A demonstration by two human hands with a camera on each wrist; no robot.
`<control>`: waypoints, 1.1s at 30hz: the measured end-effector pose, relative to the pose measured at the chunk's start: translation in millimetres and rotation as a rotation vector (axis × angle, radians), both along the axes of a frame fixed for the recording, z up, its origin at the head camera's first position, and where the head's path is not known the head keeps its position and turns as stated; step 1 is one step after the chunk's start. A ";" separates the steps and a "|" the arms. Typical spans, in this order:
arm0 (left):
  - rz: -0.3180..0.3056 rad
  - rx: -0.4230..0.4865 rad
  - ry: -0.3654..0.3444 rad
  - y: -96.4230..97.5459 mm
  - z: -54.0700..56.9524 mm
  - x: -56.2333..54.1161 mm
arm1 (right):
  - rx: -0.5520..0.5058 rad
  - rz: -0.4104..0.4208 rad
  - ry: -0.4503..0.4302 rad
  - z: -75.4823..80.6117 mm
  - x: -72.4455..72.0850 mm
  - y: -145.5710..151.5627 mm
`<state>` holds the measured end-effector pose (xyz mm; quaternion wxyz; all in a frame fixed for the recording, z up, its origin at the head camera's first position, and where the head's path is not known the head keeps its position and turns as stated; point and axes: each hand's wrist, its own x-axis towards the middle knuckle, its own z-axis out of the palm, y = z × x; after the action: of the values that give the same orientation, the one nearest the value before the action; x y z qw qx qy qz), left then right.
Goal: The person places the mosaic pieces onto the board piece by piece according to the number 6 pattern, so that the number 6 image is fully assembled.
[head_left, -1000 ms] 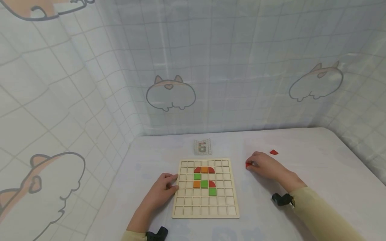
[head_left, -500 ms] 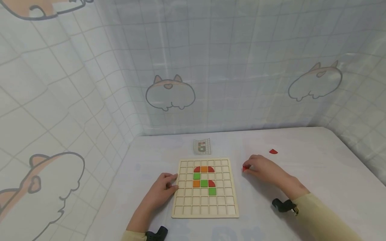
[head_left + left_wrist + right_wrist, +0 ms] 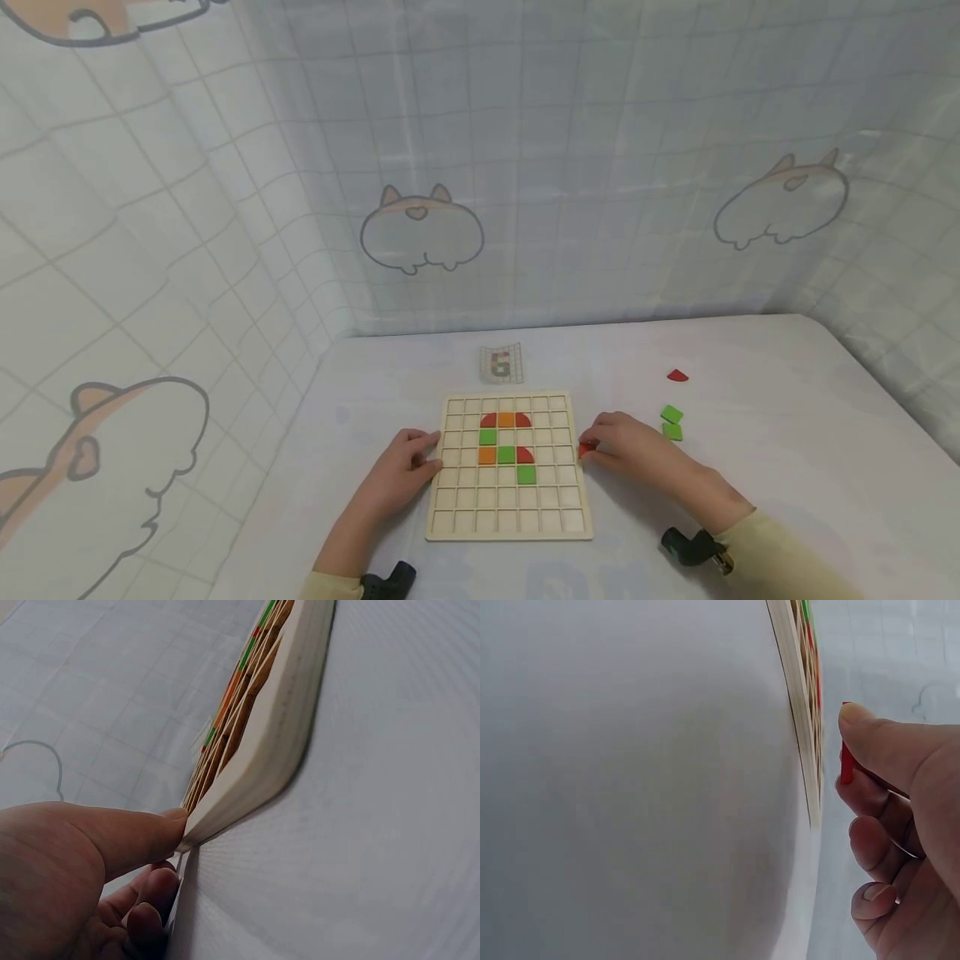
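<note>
1. Pinched in my right grip [image 3: 632, 446]: a thin red piece [image 3: 847, 766].
2. My pale cream, gridded wooden board [image 3: 510, 536] bears orange square tiles [image 3: 507, 420], green square tiles [image 3: 527, 474] and red quarter-round tiles [image 3: 524, 457].
3. Two loose square tiles [image 3: 671, 414] are green; a loose wedge [image 3: 677, 376], red.
4. Whitish hanging cloth [image 3: 585, 275]: grey grid, grey-outlined animals.

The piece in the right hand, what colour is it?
The piece is red; the right wrist view shows it best.
</note>
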<state>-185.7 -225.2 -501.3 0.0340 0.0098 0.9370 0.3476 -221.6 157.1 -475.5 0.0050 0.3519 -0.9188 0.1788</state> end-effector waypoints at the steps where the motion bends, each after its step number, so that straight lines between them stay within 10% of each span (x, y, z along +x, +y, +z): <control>1: 0.001 -0.002 -0.001 -0.1 -0.2 0.1 | -0.003 0.005 -0.013 -0.2 2.2 -2.9; 33: 0.003 -0.008 0.010 0.4 0.6 1.3 | -0.046 0.165 -0.068 -2.9 32.3 -60.6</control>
<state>-184.3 -224.8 -500.7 0.0288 0.0101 0.9386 0.3438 -189.3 96.6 -478.4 -0.0327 0.4199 -0.8820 0.2114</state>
